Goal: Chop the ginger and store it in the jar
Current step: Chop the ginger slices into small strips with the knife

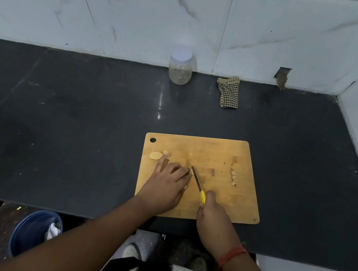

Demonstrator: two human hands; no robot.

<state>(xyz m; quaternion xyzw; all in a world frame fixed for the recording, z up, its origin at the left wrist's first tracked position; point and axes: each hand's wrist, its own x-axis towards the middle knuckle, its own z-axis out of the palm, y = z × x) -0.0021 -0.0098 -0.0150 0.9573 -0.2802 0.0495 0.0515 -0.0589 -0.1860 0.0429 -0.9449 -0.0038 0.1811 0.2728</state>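
Wooden cutting board (228,156) sits lower centre of frame, its near edge close to the worktop (58,129) lip. At its left, ginger pieces (156,155) lie beside the left hand (165,186), whose grip pins a piece under curled fingertips, touching the blade. Risk: the knife (198,184), held in the right hand (213,212), nicks them. Chopped bits (234,178) lie further right. Lidded jar (181,66) stands upper centre, well apart; open worktop lies between.

Yellow-handled knife (200,188) on a tan wooden board (228,156), black counter (71,119) beneath. Checked beige-and-dark cloth (228,92) lies below white, grey-veined marble tiles (145,14).
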